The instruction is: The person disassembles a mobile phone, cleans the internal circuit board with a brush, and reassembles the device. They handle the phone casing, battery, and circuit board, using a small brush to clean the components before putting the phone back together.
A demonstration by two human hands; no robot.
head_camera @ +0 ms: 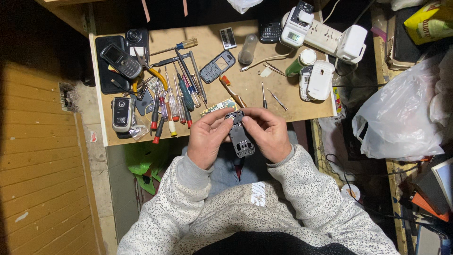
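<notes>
Above the lap, the left hand and the right hand both hold firmly a dark grey plastic phone housing, near the wooden workbench.

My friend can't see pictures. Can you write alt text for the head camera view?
Seen from above, a left hand and right hand hold an opened dark phone shell over a lap. Beyond lies a workbench with screwdrivers, pliers and old phones.

Sat at the far right corner: a yellow package with red print. Lay on the bench's left, a dark phone with a small dark screen. Stood near the back, a white device with a pale greenish screen.
</notes>
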